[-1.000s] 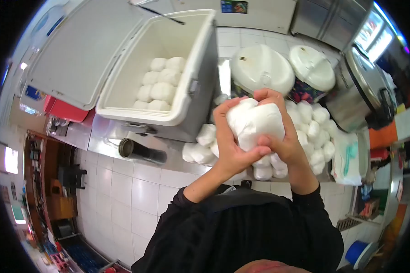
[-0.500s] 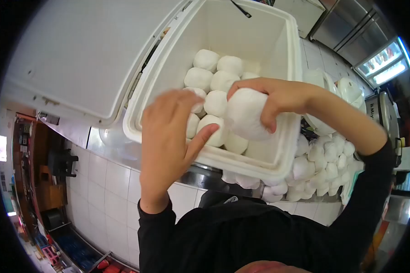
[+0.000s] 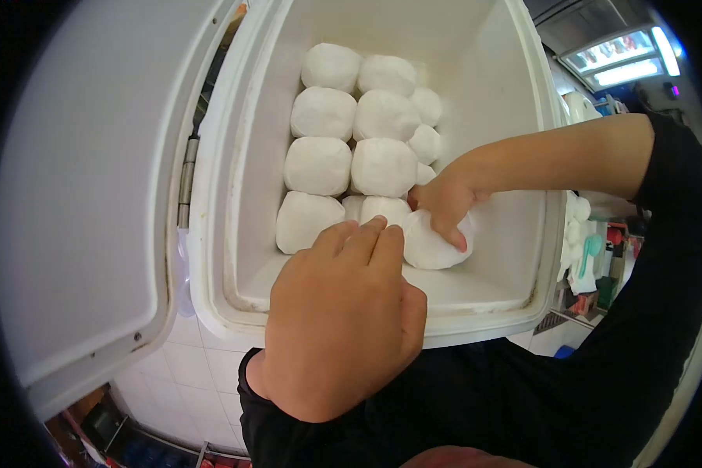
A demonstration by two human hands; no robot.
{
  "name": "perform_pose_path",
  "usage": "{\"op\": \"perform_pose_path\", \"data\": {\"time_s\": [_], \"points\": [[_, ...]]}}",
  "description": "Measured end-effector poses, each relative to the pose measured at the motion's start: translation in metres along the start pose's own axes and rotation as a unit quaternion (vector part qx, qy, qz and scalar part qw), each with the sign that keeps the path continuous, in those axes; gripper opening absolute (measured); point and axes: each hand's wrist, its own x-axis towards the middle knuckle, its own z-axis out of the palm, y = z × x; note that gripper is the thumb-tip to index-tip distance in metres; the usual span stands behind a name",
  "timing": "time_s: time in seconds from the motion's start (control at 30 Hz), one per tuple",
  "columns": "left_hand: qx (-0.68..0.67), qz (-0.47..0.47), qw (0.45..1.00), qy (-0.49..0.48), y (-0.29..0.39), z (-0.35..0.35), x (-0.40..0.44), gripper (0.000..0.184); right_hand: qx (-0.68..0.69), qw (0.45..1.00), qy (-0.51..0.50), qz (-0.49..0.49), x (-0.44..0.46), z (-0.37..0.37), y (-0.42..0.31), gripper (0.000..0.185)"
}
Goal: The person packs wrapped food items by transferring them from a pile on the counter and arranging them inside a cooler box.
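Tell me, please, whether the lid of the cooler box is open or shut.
Open: the lid is swung out to the left of the cooler box, and the white bundles inside are visible.

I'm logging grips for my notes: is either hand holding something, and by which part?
The right hand holds a smooth white rounded bundle by its upper part. Whether the left hand grips anything cannot be told.

Long black sleeves (image 3: 668, 226) ending at the wrists, plain black top (image 3: 476, 398), bare hands (image 3: 343, 320)
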Motion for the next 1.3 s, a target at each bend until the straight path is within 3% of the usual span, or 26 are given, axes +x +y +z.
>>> {"op": "perform_pose_path", "data": {"time_s": [0.07,0.17,0.27,0.33,0.4,0.47,0.67,0.73,0.8,0.87,0.9,1.03,1.13,1.23,1.27,1.3], "points": [[-0.007,0.010,1.000,0.009,-0.001,0.000,0.000,0.031,-0.017,0.999,0.038,-0.003,0.011,0.000,0.007,0.101],[-0.033,-0.002,0.999,0.001,0.002,-0.003,0.001,0.034,-0.027,0.999,-0.026,0.010,0.030,-0.004,0.010,0.099],[-0.043,-0.012,0.999,-0.009,0.004,-0.006,0.002,0.037,-0.147,0.989,0.028,-0.019,0.009,0.003,0.006,0.087],[-0.043,-0.007,0.999,-0.004,0.004,-0.005,0.002,0.037,-0.148,0.979,0.095,-0.102,-0.007,0.011,0.004,0.082],[-0.042,0.004,0.999,0.002,0.004,-0.005,0.002,0.039,-0.191,0.968,0.116,-0.117,-0.007,0.015,0.007,0.081],[-0.045,0.010,0.999,0.014,0.004,-0.003,0.001,0.041,-0.275,0.955,0.094,-0.063,-0.002,0.012,0.006,0.081],[-0.032,-0.035,0.999,0.005,0.010,-0.004,0.000,0.045,-0.270,0.958,0.089,-0.028,0.001,0.009,-0.002,0.073],[-0.031,-0.039,0.999,0.005,0.008,0.000,-0.003,0.047,-0.360,0.870,0.334,-0.050,0.001,0.042,0.005,0.071],[-0.035,-0.044,0.998,0.006,0.006,0.001,-0.005,0.049,-0.342,0.862,0.370,-0.055,-0.005,0.053,0.009,0.068],[-0.053,-0.036,0.998,0.014,0.005,0.001,-0.004,0.050,-0.213,0.954,0.204,-0.058,-0.012,0.037,0.002,0.064],[-0.063,-0.036,0.997,0.021,0.005,0.003,-0.005,0.050,-0.221,0.956,0.172,-0.087,-0.005,0.032,0.003,0.053],[-0.048,-0.058,0.996,0.049,0.008,0.004,-0.007,0.043,-0.257,0.936,0.225,-0.079,-0.003,0.040,0.001,0.046],[-0.051,-0.056,0.996,0.054,0.001,0.003,-0.012,0.041,-0.484,0.826,0.274,-0.092,-0.008,0.035,-0.002,0.047],[-0.051,-0.066,0.995,0.049,0.001,0.006,-0.011,0.040,-0.282,0.691,0.583,-0.321,-0.103,0.102,0.082,0.039],[-0.043,-0.077,0.995,0.053,0.004,0.007,-0.012,0.039,-0.198,0.638,0.638,-0.382,-0.121,0.123,0.113,0.036],[-0.030,-0.065,0.993,0.099,0.008,0.010,-0.012,0.038,-0.154,0.628,0.660,-0.382,-0.132,0.139,0.148,0.034]]}}
